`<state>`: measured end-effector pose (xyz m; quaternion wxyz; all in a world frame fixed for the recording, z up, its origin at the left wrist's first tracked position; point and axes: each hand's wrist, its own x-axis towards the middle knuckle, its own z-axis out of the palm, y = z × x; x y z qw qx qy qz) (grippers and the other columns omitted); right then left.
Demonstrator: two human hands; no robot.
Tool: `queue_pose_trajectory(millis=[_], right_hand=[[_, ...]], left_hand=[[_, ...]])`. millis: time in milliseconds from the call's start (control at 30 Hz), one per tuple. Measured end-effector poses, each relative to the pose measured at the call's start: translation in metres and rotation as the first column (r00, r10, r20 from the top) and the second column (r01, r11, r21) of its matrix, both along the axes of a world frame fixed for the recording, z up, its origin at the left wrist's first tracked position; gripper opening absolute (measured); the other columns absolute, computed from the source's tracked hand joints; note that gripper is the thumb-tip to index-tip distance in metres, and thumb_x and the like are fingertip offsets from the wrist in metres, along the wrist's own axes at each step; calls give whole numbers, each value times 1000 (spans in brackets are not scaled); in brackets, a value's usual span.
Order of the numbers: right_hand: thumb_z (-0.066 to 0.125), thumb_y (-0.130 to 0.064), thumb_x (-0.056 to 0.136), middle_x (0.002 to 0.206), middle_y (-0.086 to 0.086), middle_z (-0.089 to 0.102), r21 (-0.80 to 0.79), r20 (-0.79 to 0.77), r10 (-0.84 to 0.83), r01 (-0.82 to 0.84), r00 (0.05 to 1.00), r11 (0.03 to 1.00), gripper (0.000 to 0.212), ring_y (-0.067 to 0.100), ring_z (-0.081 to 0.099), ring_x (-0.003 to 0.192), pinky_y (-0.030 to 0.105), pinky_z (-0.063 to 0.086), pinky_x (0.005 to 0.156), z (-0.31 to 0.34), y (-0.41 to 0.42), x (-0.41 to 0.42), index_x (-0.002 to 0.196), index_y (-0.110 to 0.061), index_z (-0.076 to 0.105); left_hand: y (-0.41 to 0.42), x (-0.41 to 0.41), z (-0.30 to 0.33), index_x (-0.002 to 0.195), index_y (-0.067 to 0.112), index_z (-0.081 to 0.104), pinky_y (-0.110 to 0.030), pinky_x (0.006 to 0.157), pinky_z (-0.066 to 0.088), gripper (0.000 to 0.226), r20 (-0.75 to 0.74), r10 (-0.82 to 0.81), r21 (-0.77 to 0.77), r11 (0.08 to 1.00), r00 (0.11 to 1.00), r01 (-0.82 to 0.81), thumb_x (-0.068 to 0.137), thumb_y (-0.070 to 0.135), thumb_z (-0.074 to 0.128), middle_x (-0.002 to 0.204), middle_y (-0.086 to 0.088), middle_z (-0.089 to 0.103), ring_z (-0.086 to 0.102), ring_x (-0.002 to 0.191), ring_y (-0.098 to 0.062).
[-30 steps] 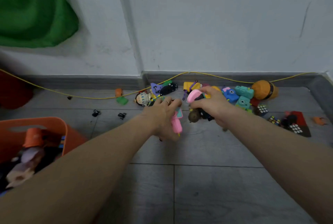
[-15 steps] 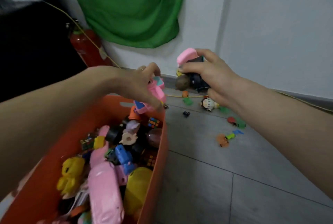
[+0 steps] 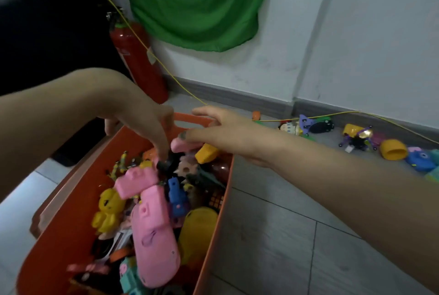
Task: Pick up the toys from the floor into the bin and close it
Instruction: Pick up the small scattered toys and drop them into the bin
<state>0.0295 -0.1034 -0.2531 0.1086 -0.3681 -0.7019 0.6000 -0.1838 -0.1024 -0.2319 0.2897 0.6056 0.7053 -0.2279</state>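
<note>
Your left hand [image 3: 142, 119] released, fingers spread over the toy-filled orange plastic bin [image 3: 213, 218], your right hand [image 3: 221, 133] released beside it, more toys [image 3: 356, 138] along the grey tiled floor [image 3: 285, 235]

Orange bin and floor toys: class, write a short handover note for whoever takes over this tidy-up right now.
Left hand: over the bin, fingers pointing down, nothing in its grip.
Right hand: over the bin's far end, fingers spread, a pink toy just below them; I cannot tell if it is touching.
Orange bin: open, piled with toys; no lid visible.
Done: many toys are binned.
Left: toys along the wall, such as the yellow cup, blue toy and purple figure; then close the bin.
</note>
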Motion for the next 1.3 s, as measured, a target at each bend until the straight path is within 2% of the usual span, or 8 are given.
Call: queue_pose_trajectory(millis=[100,200,300,367,500,733,1167,1300], right_hand=[[68,-45,83,104,-9,64,253,57,-142,124,988,960,47,9,64,92,22,48,76,3,14,10,128,-34,58],[64,-39,86,83,-8,61,304,11,-341,322,940,897,23,13,62,72,29,49,61,-7,39,43,107,-30,65],[61,-35,82,91,-1,66,292,79,-542,500,837,815,15,24,66,89,41,56,83,-34,65,97,93,-25,66],[60,-31,87,103,3,65,328,221,-613,534,759,779,18,24,62,93,33,51,85,-55,72,145,102,-20,64],[64,-31,89,110,7,58,338,535,-551,436,640,834,45,24,56,97,27,43,78,-94,60,220,130,-17,51],[62,-29,91,134,11,54,258,699,-437,370,566,893,57,26,55,114,31,45,86,-137,42,273,143,-21,41],[67,-25,86,148,13,27,241,654,-369,280,660,929,88,33,47,125,35,45,98,-184,82,254,155,-37,13],[65,-26,87,140,11,33,267,716,-316,174,622,948,70,30,47,124,35,44,98,-190,87,250,149,-27,33]], left_hand=[[16,27,14,93,17,60,-51,61,57,56,47,-33,30,999,998,32,48,45,79,84,-9,71,66,71,-20],[37,83,31,99,27,56,-38,65,56,37,8,-105,107,989,994,103,71,40,75,101,-3,65,63,80,-20],[59,140,19,109,22,54,-41,82,53,29,57,-255,270,935,965,231,86,35,66,108,-2,64,62,94,-23],[71,182,-3,117,19,52,-34,82,46,34,115,-326,339,901,938,271,88,34,63,113,0,62,57,99,-22],[81,243,-54,136,25,41,-35,87,45,53,188,-366,254,914,911,315,88,41,59,130,-3,55,53,107,-24],[70,294,-158,153,26,13,-45,101,44,88,205,-251,51,968,946,246,85,45,64,150,-15,33,48,126,-33],[77,303,-226,140,26,22,-40,85,49,62,185,-106,130,988,977,83,92,44,58,152,-23,17,55,112,-37],[72,303,-237,132,22,30,-38,78,48,50,190,-165,262,958,968,112,92,34,58,147,-22,21,57,106,-36]])
